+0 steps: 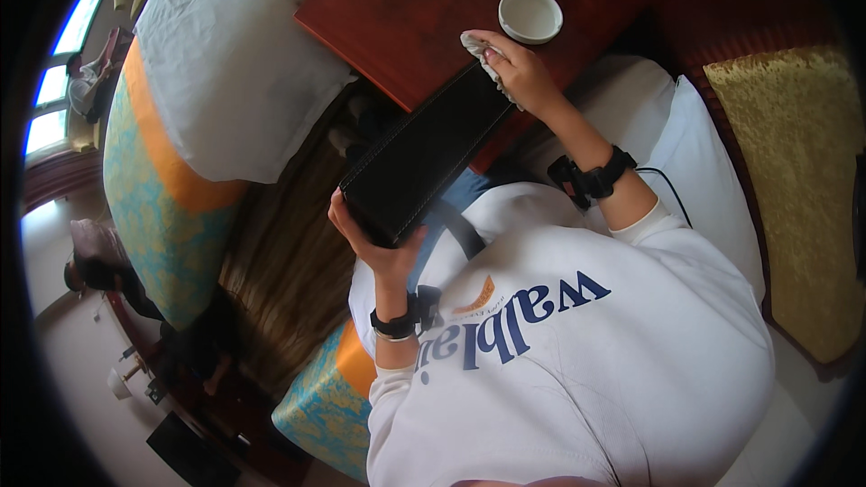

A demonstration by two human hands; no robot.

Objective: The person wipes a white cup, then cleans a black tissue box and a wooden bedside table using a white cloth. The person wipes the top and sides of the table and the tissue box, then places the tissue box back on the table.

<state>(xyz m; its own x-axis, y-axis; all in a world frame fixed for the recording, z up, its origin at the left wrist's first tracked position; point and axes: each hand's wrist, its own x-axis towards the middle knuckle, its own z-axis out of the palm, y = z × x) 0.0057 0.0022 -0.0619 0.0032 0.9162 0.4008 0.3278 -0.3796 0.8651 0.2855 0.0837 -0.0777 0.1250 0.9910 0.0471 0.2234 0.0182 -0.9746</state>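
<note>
White sweatshirt (577, 406) nearest; above lap, black stitched box (428, 149) (prob. leatherette) is gripped by L hand (383, 252), white cloth (492, 65) clutched at far end by R hand (525, 81); ashtray (530, 16) could be knocked by R slip.

Wide fisheye view, from the head, facing downward, close

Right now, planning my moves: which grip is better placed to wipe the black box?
Likely the right grip, holding a white cloth at the far end of the box; the left grip holds the near end.
</note>
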